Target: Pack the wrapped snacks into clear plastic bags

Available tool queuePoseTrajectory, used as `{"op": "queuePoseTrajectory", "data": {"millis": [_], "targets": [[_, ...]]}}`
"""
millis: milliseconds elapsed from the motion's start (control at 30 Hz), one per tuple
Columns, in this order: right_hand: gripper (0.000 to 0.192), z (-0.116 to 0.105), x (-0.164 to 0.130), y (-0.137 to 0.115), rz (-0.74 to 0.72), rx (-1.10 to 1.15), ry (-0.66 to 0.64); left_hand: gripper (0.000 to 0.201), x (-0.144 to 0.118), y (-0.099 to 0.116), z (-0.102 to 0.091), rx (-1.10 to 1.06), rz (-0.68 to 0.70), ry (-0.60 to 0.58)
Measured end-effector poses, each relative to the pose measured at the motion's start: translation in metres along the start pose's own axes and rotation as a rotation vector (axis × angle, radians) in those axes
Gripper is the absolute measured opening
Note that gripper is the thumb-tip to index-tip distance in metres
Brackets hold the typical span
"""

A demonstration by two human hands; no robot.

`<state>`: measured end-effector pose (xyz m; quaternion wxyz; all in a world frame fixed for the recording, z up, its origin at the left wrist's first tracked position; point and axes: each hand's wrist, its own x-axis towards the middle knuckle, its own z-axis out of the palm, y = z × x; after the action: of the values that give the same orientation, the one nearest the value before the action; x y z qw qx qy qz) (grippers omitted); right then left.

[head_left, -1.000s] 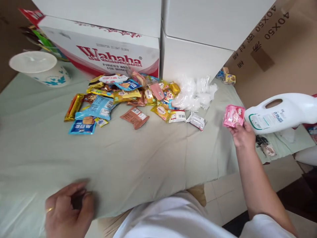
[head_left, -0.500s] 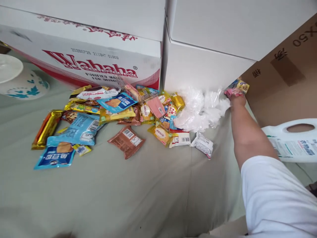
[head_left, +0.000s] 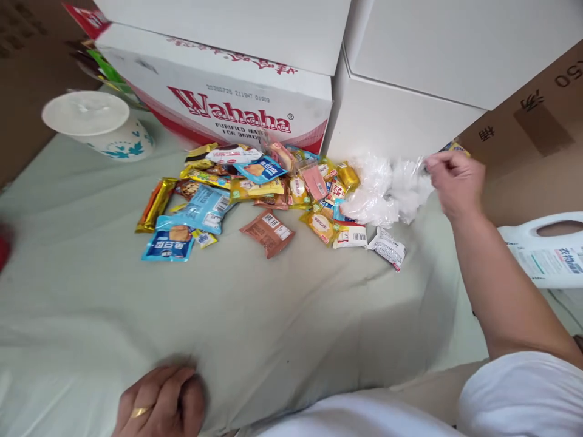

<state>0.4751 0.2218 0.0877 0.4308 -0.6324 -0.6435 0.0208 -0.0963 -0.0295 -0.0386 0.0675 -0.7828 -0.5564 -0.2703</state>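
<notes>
My right hand (head_left: pixel 458 182) is raised at the far right of the bed, fingers curled, with the fingertips at the edge of a heap of clear plastic bags (head_left: pixel 387 188). Whether it grips a bag I cannot tell. A yellow snack packet (head_left: pixel 453 147) peeks out just behind the hand, against the brown cardboard. Left of the bags lies a pile of snack packets (head_left: pixel 255 188) on the pale green sheet (head_left: pixel 273 315). My left hand (head_left: pixel 159 403), with a gold ring, rests curled on the sheet at the near edge.
A white Wahaha box (head_left: pixel 218 91) and a plain white box (head_left: pixel 410 91) stand behind the pile. A lidded white bowl (head_left: pixel 98 124) sits at back left. A white detergent jug (head_left: pixel 546 249) lies at the right, beside brown cardboard (head_left: pixel 528 133). Something red (head_left: pixel 2 246) shows at the left edge.
My right hand carried a pink packet to the far right corner by the cardboard, and now it has drawn back without it. My left hand stayed on the sheet.
</notes>
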Motion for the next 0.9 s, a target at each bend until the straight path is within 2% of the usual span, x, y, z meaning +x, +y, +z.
{"op": "queuePoseTrajectory", "data": {"millis": [67, 133, 167, 200, 300, 400, 533, 600, 633, 667, 700, 800, 867, 900], "targets": [[0.016, 0.011, -0.012, -0.037, -0.155, -0.035, -0.315, 0.013, 0.004, 0.004, -0.001, 0.024, 0.024, 0.022], [0.016, 0.026, -0.017, -0.058, -0.22, -0.17, -0.608, 0.015, 0.006, 0.007, -0.002, 0.029, 0.031, 0.04], [0.014, 0.034, -0.017, -0.063, -0.212, -0.25, -0.684, 0.016, 0.007, 0.008, -0.002, 0.025, 0.03, 0.047], [0.012, 0.041, -0.016, -0.066, -0.19, -0.319, -0.705, 0.016, 0.007, 0.009, -0.002, 0.017, 0.027, 0.05], [0.012, 0.049, -0.013, -0.069, -0.077, -0.308, -0.562, 0.017, 0.004, 0.009, -0.004, -0.05, 0.013, 0.051], [0.015, 0.043, -0.018, -0.077, 0.098, -0.024, -0.37, 0.017, 0.004, 0.009, -0.009, -0.22, -0.089, 0.045], [0.021, 0.039, -0.042, -0.093, 0.311, 0.254, -0.187, 0.008, 0.028, 0.021, -0.014, -0.585, -0.474, -0.054], [0.022, 0.041, -0.06, -0.103, 0.36, 0.319, -0.13, 0.014, 0.055, 0.038, -0.013, -0.886, -0.655, -0.166], [0.021, 0.043, -0.07, -0.109, 0.36, 0.332, -0.109, 0.02, 0.071, 0.049, -0.01, -1.049, -0.728, -0.259], [0.02, 0.045, -0.082, -0.115, 0.348, 0.336, -0.098, 0.025, 0.089, 0.062, -0.006, -1.196, -0.769, -0.32], [0.02, 0.046, -0.094, -0.123, 0.33, 0.335, -0.095, 0.031, 0.107, 0.075, 0.0, -1.315, -0.793, -0.325], [0.019, 0.049, -0.136, -0.153, 0.304, 0.333, -0.145, 0.071, 0.154, 0.115, 0.023, -1.623, -0.82, -0.2], [0.019, 0.049, -0.165, -0.174, 0.299, 0.34, -0.221, 0.093, 0.171, 0.134, 0.039, -1.761, -0.812, -0.183], [0.018, 0.049, -0.179, -0.183, 0.304, 0.354, -0.275, 0.095, 0.174, 0.141, 0.045, -1.828, -0.8, -0.21]]}}
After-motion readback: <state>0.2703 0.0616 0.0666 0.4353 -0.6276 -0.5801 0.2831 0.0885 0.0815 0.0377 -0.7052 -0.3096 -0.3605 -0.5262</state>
